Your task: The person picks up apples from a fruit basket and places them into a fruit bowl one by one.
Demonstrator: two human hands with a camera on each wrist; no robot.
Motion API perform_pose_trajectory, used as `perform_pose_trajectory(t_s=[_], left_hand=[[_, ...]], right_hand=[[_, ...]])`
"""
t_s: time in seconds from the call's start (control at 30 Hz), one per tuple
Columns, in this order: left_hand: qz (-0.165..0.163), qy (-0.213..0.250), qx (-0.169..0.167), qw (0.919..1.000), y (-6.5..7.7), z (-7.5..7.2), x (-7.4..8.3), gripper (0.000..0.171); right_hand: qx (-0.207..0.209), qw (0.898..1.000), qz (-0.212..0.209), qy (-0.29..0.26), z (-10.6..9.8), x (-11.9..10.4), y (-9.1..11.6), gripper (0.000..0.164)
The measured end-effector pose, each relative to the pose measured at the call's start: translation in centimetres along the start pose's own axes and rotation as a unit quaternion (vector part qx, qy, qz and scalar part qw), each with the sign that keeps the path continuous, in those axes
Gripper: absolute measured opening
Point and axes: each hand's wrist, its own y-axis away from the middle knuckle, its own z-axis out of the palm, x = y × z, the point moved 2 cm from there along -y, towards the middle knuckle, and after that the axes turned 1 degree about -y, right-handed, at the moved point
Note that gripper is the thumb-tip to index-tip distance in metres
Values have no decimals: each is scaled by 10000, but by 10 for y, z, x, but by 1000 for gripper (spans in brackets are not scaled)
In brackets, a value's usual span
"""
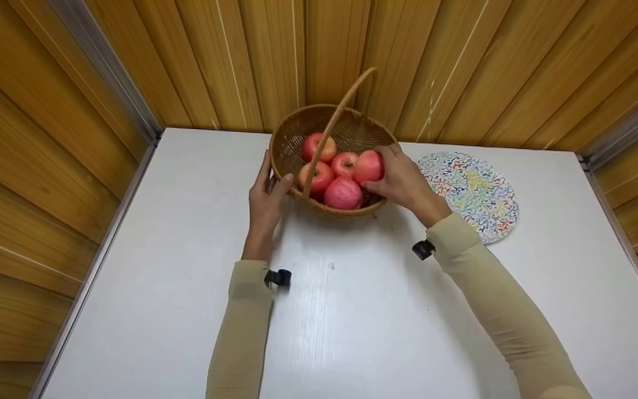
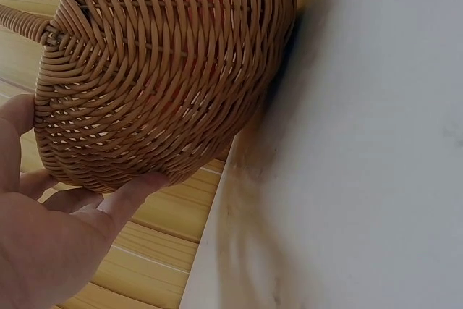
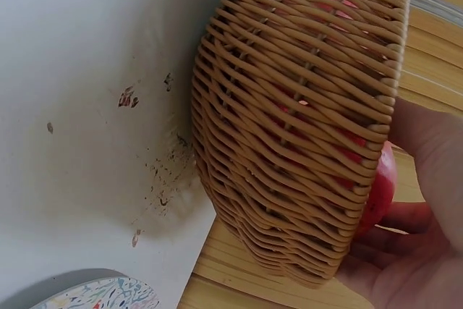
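A round wicker basket [image 1: 377, 128] with an arched handle [image 1: 339, 111] stands near the back of the table, several red apples [image 1: 343, 193] inside it. My left hand [image 1: 266, 202] holds the basket's left side, thumb at the rim and fingers along the outer wall; the left wrist view shows the fingers against the weave [image 2: 166, 85]. Just inside the right rim, my right hand [image 1: 402, 174] grips an apple [image 1: 369, 166] between thumb and fingers. In the right wrist view that apple [image 3: 382, 189] shows past the rim, partly hidden by the basket.
A round, multicoloured speckled mat [image 1: 479, 194] lies on the white table [image 1: 341, 321] to the right of the basket, partly under my right forearm in the head view. Wood-look panels [image 1: 274, 61] rise behind the table. Small dark specks [image 3: 163, 179] mark the tabletop beside the basket.
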Motion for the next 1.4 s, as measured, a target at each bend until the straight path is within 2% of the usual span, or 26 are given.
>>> perform_pose_trajectory(t_s=[0.27, 0.53, 0.8, 1.0, 1.2, 1.4], left_hand=[[95, -83, -9, 9999, 1, 1, -1, 76], [76, 24, -24, 10000, 0, 0, -3, 76], [58, 4, 8, 10000, 1, 0, 0, 76], [58, 10, -1, 10000, 1, 0, 0, 77], [-103, -16, 43, 9999, 1, 1, -1, 79], [-111, -107, 56, 9999, 1, 0, 0, 78]], right_hand=[[159, 9988, 118, -457, -2, 4, 2, 78], [548, 9945, 5, -887, -5, 9, 4, 78], [723, 9882, -73, -1349, -6, 13, 7, 80], [930, 9850, -349, -1411, -8, 16, 11, 86], [1067, 9818, -369, -1525, -12, 19, 15, 80], [1308, 9742, -486, -1772, -17, 22, 19, 77]])
